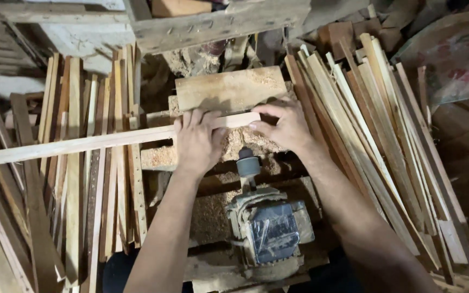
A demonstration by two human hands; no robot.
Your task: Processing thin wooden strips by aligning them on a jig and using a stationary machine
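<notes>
Long pale wooden strip [120,139] was pressed flat by left hand [196,142], right end gripped by right hand [284,127]; sawdust-coated surface [158,157] beneath; dusty motor [270,230] near.

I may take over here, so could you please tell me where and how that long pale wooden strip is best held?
Probably near its right end, from above, as both hands do: left hand and right hand press the long pale strip flat. It lies level, and its left length overhangs unsupported.
</notes>
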